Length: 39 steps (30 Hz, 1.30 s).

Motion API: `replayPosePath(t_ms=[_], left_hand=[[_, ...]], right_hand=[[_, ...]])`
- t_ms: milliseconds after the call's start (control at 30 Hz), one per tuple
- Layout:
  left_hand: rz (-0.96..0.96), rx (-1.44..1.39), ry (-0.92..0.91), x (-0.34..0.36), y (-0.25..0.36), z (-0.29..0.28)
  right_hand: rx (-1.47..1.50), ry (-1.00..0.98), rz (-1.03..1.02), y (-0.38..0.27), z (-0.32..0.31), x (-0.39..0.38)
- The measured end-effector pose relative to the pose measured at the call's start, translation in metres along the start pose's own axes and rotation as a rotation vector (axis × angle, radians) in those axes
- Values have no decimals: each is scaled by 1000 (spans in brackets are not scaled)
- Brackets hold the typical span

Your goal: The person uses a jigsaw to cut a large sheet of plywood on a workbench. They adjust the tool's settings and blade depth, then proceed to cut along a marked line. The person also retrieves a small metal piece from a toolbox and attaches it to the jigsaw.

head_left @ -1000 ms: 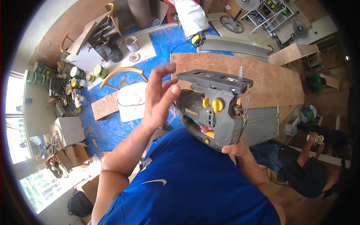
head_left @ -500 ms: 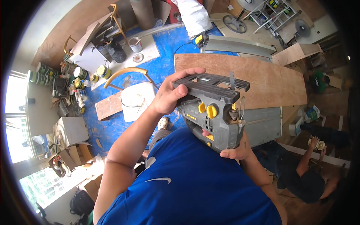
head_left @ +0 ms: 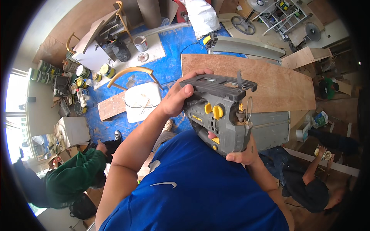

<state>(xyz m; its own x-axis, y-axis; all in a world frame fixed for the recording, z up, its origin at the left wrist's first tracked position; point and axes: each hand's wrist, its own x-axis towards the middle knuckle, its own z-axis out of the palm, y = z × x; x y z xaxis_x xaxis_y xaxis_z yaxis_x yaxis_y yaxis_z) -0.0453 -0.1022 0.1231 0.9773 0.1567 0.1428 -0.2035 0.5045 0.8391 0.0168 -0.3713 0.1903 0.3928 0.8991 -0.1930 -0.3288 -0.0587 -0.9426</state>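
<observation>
Between my hands is a grey and black jigsaw [head_left: 220, 115] with yellow knobs, turned upside down so its flat base plate [head_left: 216, 85] faces up. A thin blade [head_left: 239, 79] sticks up past the plate at the right end. My left hand [head_left: 178, 96] is closed round the left end of the base, thumb on its near edge. Down at the handle, my right hand [head_left: 243, 154] wraps the tool's body; its thumb shows, and most of the other fingers are hidden behind the casing.
Beyond the jigsaw lies a long plywood board [head_left: 262, 81] over a grey surface [head_left: 269, 129]. A white-seated chair [head_left: 142, 100] stands on blue sheeting [head_left: 169, 50]. Paint cans [head_left: 107, 71] line the left. One person in green [head_left: 73, 177] is at left, another in dark clothes [head_left: 308, 184] at right.
A person in a green top has come into view at the lower left. The jigsaw stays in my hands, almost unmoved.
</observation>
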Motion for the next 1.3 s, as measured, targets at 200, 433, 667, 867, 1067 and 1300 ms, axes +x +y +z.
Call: replayPosePath(t_ms=[200, 433, 667, 867, 1067, 1300], left_hand=[[-107, 22, -36, 19, 4, -4], [-166, -155, -61, 17, -26, -7], [-255, -295, -26, 24, -42, -6], [-295, -439, -149, 33, -49, -11], [-182, -353, -231, 33, -56, -25], [-229, -426, -179, 24, -49, -22]], right_hand=[[-6, 70, -22, 0, 20, 5], [-170, 18, 19, 0, 22, -3], [-244, 47, -13, 9, 19, -3], [-344, -32, -66, 0, 5, 0], [-452, -35, -65, -18, 25, 7], [-497, -71, -90, -8, 24, 5]])
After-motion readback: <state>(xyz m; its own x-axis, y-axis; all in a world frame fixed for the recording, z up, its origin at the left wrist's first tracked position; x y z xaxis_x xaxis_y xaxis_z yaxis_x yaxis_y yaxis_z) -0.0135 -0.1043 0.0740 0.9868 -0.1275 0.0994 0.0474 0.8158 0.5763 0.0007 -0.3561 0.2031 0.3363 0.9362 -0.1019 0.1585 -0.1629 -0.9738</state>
